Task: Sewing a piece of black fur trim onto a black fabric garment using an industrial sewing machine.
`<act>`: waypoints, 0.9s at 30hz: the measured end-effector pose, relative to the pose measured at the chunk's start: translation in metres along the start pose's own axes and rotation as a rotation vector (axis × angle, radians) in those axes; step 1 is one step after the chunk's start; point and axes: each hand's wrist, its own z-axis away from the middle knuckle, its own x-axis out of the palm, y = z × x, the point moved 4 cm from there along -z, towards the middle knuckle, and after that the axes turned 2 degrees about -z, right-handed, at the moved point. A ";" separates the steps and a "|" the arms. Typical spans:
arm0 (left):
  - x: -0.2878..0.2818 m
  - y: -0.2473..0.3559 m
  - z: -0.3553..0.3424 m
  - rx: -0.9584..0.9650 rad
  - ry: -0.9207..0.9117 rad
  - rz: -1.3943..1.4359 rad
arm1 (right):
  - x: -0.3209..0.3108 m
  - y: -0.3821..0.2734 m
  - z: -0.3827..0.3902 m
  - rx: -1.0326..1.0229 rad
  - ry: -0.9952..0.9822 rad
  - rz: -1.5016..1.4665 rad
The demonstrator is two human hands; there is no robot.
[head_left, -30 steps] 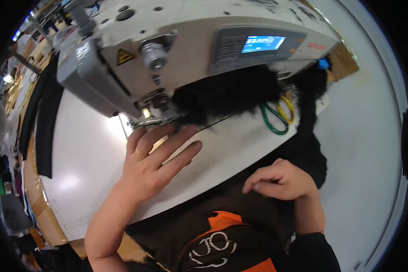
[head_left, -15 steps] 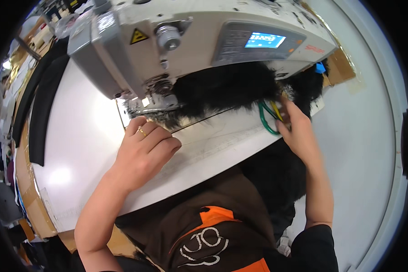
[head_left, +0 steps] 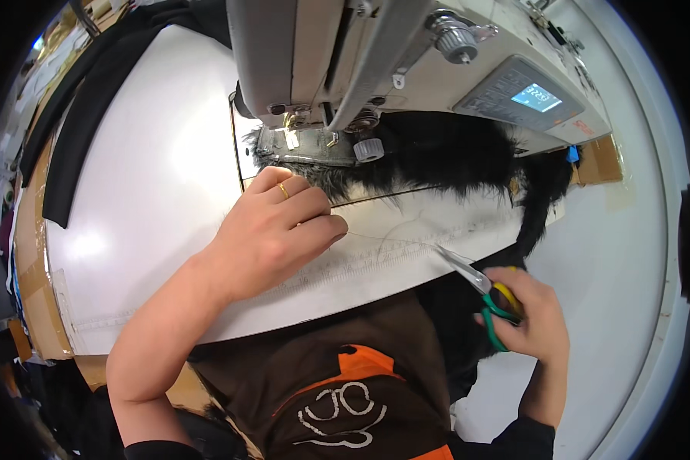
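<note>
My right hand [head_left: 535,310] grips scissors [head_left: 475,277] with green and yellow handles, the blades pointing up and left over the table's front edge. My left hand [head_left: 280,234], with a ring on one finger, is closed, its fingers curled; its fingertips meet the near edge of the black fur piece [head_left: 445,153] just in front of the presser foot. What those fingers pinch is hidden. Between my left hand and the scissor tips lies a fine thread [head_left: 402,240]. The fur runs under the arm of the sewing machine [head_left: 422,77], its backing showing by the needle.
Black fabric strips [head_left: 73,165] lie along the table's left side. The white sewing table [head_left: 153,253] has a ruler printed near its front edge. Dark fur hangs off the table beside my lap. On the machine, a control panel [head_left: 525,96] glows.
My right hand has lifted the scissors off the table by the fur and brought them nearer to me, blades now showing. My view has shifted; my left hand stays by the fur at the needle.
</note>
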 end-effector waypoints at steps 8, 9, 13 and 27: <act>0.007 0.000 -0.005 -0.006 0.004 -0.029 | 0.030 -0.015 -0.050 -0.247 -0.020 0.248; 0.007 -0.001 -0.005 -0.009 0.011 -0.030 | 0.033 -0.011 -0.049 -0.182 -0.065 0.224; 0.002 -0.003 -0.007 -0.025 0.051 0.012 | 0.016 0.013 -0.023 -0.110 -0.006 0.144; -0.034 -0.045 0.006 -0.247 0.175 -0.051 | 0.005 0.070 -0.068 0.176 0.408 0.112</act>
